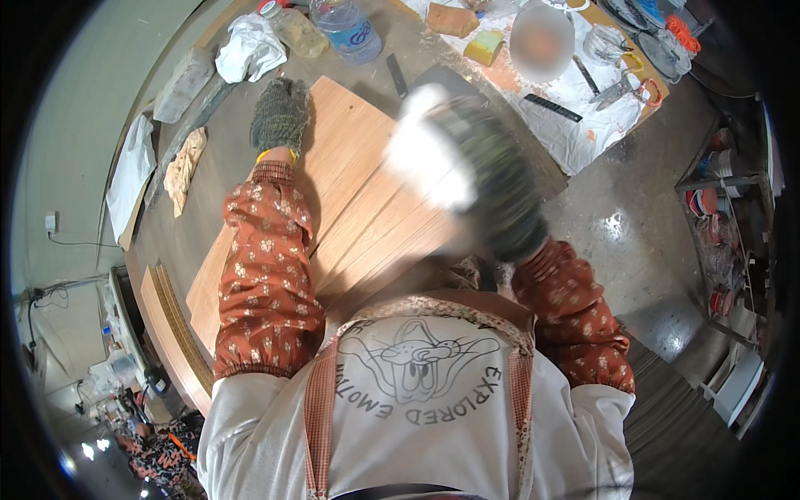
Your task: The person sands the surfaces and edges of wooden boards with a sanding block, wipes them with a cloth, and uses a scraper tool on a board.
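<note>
My left hand [281, 117], in a dark green knitted work glove, lies at the left edge of a light wood-grain board [344, 131]. Its fingertips are hard to make out, so I cannot tell whether they grip the edge. Motion blurs my right hand [500, 175], gloved the same way, over the boards' right side. A bunched white cloth [428, 150] is in that hand. Dark seams or grooves run between the boards, which fan out towards my apron. Part of their right side is hidden by the cloth and glove.
A plastic water bottle [350, 31], a jar of yellowish liquid [297, 31] and a crumpled white cloth [250, 47] stand at the back. Snap-off blades [553, 107], scissors [615, 90] and a sponge [484, 49] lie on a stained sheet. Long strips [178, 331] lean left.
</note>
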Motion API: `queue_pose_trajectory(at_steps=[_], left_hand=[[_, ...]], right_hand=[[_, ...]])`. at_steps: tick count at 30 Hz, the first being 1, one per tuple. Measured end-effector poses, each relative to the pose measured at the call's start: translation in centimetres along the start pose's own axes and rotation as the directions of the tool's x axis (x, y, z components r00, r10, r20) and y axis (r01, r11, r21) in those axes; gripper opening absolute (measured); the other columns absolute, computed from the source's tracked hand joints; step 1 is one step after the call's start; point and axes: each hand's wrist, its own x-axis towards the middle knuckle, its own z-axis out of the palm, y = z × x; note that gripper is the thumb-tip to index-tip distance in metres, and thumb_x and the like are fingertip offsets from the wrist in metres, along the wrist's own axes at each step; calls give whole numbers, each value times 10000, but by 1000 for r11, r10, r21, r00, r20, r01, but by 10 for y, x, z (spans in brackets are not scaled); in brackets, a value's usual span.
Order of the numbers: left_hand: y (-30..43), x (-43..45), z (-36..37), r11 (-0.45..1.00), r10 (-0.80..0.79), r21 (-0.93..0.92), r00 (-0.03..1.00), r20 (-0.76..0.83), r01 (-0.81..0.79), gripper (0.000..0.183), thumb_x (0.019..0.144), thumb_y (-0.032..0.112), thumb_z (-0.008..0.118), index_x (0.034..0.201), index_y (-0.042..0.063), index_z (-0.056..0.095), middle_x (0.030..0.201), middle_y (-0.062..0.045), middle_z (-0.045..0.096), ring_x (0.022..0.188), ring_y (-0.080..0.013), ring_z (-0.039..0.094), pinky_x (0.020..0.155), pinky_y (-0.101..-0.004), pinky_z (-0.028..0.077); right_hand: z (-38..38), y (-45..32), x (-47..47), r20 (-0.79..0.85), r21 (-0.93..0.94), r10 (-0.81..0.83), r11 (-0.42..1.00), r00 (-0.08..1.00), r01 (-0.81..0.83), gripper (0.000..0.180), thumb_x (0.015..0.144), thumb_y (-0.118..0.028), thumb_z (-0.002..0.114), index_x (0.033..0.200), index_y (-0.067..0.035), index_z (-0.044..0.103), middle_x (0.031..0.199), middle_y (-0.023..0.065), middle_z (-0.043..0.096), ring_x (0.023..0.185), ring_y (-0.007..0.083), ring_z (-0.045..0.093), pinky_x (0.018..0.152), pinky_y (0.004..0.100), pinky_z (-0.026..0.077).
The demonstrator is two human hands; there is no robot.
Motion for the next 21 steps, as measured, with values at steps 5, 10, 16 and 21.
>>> queue_pose_trajectory(at_steps=[5,10,16,21], left_hand=[[4,3,-10,998,-54,-14,998,30,54,416,899,416,464,1094,80,612,1135,-180,604,1074,-355,557,910,-462,429],[35,-12,-30,980,-160,-104,984,84,168,380,916,356,446,1122,77,602,1173,-184,577,1103,-355,532,931,-444,416],[39,-20,-38,936,-279,-195,956,88,291,364,894,377,480,1093,101,609,1123,-162,608,1058,-363,556,902,-438,431],[26,-19,-35,919,-250,-307,967,38,249,324,911,369,461,1091,137,600,1062,-175,626,1006,-373,579,858,-458,449]], right_hand=[[29,-41,1,372,13,-21,1000,928,18,512,826,-279,622,1289,-101,494,1349,145,467,1275,280,423,1130,435,233],[-2,29,-7,140,45,152,986,978,-160,354,848,-99,560,1202,-87,558,1215,127,555,1172,245,492,1032,392,341],[-10,-21,26,145,113,40,992,989,-57,557,759,-119,668,1283,-40,496,1305,164,487,1198,273,474,1061,394,345],[37,-31,8,356,-50,-226,964,907,260,473,839,-139,491,1310,-98,503,1383,105,460,1314,222,383,1137,391,212]])
